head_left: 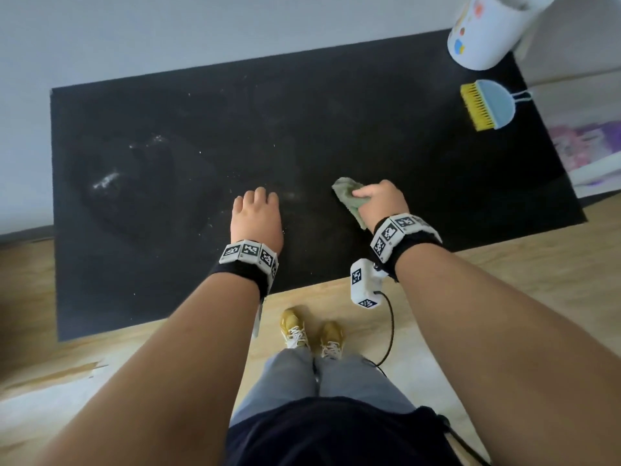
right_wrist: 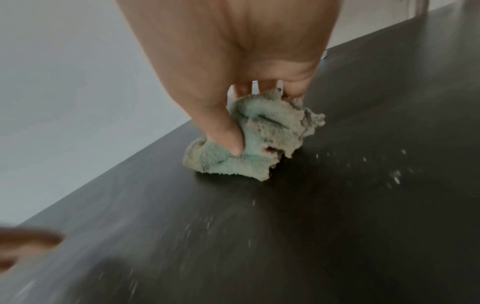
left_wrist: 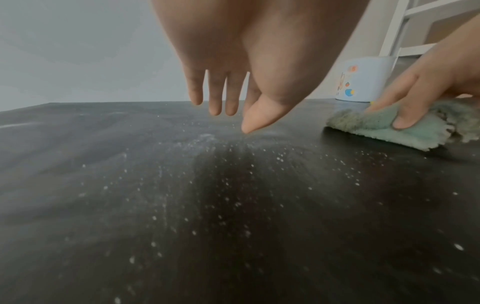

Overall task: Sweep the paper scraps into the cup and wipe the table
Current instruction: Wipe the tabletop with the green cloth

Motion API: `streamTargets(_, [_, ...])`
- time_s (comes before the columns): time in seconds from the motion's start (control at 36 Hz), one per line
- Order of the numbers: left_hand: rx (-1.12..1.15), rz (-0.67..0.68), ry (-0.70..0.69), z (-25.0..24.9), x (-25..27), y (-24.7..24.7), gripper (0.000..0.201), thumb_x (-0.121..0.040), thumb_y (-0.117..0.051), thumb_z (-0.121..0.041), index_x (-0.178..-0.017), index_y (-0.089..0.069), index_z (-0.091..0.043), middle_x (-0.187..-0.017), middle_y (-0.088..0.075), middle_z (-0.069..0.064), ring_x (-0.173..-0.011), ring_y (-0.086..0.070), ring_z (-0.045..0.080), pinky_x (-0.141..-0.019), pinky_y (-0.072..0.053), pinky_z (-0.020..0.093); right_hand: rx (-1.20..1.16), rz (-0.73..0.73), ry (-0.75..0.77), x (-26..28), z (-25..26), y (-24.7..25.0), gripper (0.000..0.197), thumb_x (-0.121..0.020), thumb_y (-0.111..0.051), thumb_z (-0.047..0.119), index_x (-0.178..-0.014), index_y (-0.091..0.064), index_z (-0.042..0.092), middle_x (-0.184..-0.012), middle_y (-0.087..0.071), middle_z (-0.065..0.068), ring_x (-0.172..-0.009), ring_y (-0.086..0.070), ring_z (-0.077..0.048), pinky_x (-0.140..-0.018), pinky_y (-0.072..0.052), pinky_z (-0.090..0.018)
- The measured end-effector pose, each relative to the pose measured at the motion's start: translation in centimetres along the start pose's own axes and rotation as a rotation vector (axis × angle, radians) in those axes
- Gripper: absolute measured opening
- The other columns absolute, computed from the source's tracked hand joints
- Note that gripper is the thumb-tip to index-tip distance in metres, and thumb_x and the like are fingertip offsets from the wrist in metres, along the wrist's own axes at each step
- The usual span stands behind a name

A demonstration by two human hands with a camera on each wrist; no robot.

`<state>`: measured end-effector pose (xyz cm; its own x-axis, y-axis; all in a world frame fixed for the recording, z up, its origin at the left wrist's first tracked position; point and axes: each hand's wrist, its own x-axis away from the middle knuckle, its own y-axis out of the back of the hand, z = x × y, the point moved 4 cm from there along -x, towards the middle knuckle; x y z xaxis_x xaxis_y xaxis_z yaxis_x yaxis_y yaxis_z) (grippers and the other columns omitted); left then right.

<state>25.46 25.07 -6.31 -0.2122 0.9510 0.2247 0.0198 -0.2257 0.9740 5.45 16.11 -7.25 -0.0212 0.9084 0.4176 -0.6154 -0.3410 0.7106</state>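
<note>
A black table point(head_left: 168, 230) carries fine white specks and smears point(head_left: 106, 181) point(left_wrist: 202, 148). My right hand point(head_left: 379, 200) point(right_wrist: 233, 82) grips a bunched green rag point(head_left: 349, 196) point(right_wrist: 249, 144) point(left_wrist: 389, 125) and presses it onto the tabletop near the middle. My left hand point(head_left: 257, 213) point(left_wrist: 233, 82) hovers just above the table to the rag's left, fingers straight and pointing down, holding nothing. A white cup point(head_left: 487, 31) point(left_wrist: 361, 80) with coloured prints stands at the far right corner.
A small brush with yellow bristles and a light-blue handle point(head_left: 487, 104) lies on the table just in front of the cup. The table's near edge point(head_left: 302, 284) is close to my feet; a grey wall runs behind it.
</note>
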Motion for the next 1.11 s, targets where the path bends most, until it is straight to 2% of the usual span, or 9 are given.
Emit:
streamTargets(0.14, [0.05,0.003,0.047,-1.6,1.2,-0.5,0.048,-0.086,-0.051,-0.011,-0.134,-0.045,-0.011,-0.136,-0.045,0.009,-0.126,-0.042,0.029,-0.111,-0.03,0.039,0.183,0.11,0.211,3.4,-0.2,-3.2,0.019,-0.087,-0.059,0.022,-0.094,-0.075,0.03,-0.1,-0.053,0.001,-0.098,-0.054,-0.021,-0.085,-0.048,-0.031])
streamTargets(0.31, [0.062,-0.012,0.064,-2.7,3.0,-0.9,0.047,-0.085,-0.05,-0.008,-0.132,-0.046,-0.01,-0.135,-0.046,0.009,-0.125,-0.043,0.029,-0.11,-0.03,0.038,0.208,0.228,0.242,4.7,-0.7,-2.4,0.022,-0.088,-0.057,0.033,-0.101,-0.075,0.031,-0.107,-0.056,0.003,-0.1,-0.057,-0.018,-0.083,-0.046,-0.028])
streamTargets(0.42, [0.063,-0.023,0.067,-3.4,3.8,-0.7,0.05,-0.087,-0.048,-0.008,-0.137,-0.043,-0.01,-0.139,-0.043,0.01,-0.129,-0.041,0.029,-0.113,-0.028,0.039,0.098,-0.035,0.125,3.8,-2.3,0.7,0.057,-0.071,-0.041,0.067,-0.106,-0.072,0.035,-0.102,-0.055,-0.003,-0.094,-0.057,-0.022,-0.084,-0.047,-0.029])
streamTargets(0.44, [0.065,-0.023,0.068,-3.6,3.9,-0.7,0.051,-0.087,-0.048,-0.008,-0.138,-0.042,-0.01,-0.14,-0.042,0.01,-0.13,-0.039,0.029,-0.114,-0.028,0.039,0.123,-0.106,0.074,3.6,-3.0,1.6,0.052,-0.075,-0.044,0.066,-0.109,-0.07,0.036,-0.103,-0.055,-0.005,-0.097,-0.057,-0.025,-0.086,-0.049,-0.032])
streamTargets(0.5, [0.072,-0.027,0.072,-4.0,4.3,-0.7,0.053,-0.088,-0.047,-0.008,-0.14,-0.041,-0.01,-0.142,-0.041,0.01,-0.132,-0.038,0.029,-0.115,-0.027,0.039,0.221,-0.16,-0.015,3.5,-4.7,3.5,0.034,-0.086,-0.055,0.038,-0.118,-0.065,0.032,-0.112,-0.052,-0.01,-0.107,-0.055,-0.032,-0.09,-0.048,-0.037])
streamTargets(0.61, [0.082,-0.025,0.085,-4.2,5.5,-1.0,0.052,-0.086,-0.048,-0.008,-0.138,-0.043,-0.01,-0.14,-0.042,0.01,-0.13,-0.039,0.029,-0.113,-0.028,0.039,0.27,-0.117,-0.023,4.2,-6.1,3.9,0.039,-0.086,-0.055,0.012,-0.121,-0.062,0.026,-0.119,-0.048,-0.01,-0.111,-0.052,-0.032,-0.093,-0.046,-0.043])
streamTargets(0.92, [0.064,-0.038,0.072,-3.3,7.5,-1.7,0.05,-0.085,-0.049,-0.009,-0.135,-0.045,-0.01,-0.137,-0.044,0.009,-0.127,-0.041,0.029,-0.112,-0.03,0.038,0.176,0.053,0.13,8.7,-3.8,-0.9,0.026,-0.088,-0.056,0.027,-0.107,-0.072,0.028,-0.116,-0.054,-0.002,-0.103,-0.057,-0.023,-0.084,-0.049,-0.033])
streamTargets(1.0, [0.073,-0.034,0.046,-2.9,7.0,-1.4,0.051,-0.085,-0.048,-0.008,-0.136,-0.044,-0.011,-0.138,-0.043,0.009,-0.128,-0.041,0.029,-0.113,-0.028,0.039,0.118,-0.079,0.043,8.3,-4.7,0.5,0.032,-0.089,-0.051,0.022,-0.116,-0.067,0.029,-0.116,-0.056,-0.004,-0.098,-0.059,-0.024,-0.077,-0.048,-0.032])
streamTargets(1.11, [0.083,-0.044,0.022,-2.0,6.6,-0.8,0.05,-0.084,-0.047,-0.007,-0.134,-0.046,-0.011,-0.138,-0.044,0.01,-0.128,-0.041,0.029,-0.113,-0.028,0.039,0.118,-0.249,-0.174,7.8,-6.6,2.9,0.039,-0.092,-0.051,0.018,-0.13,-0.057,0.022,-0.123,-0.049,-0.012,-0.112,-0.053,-0.032,-0.092,-0.047,-0.043])
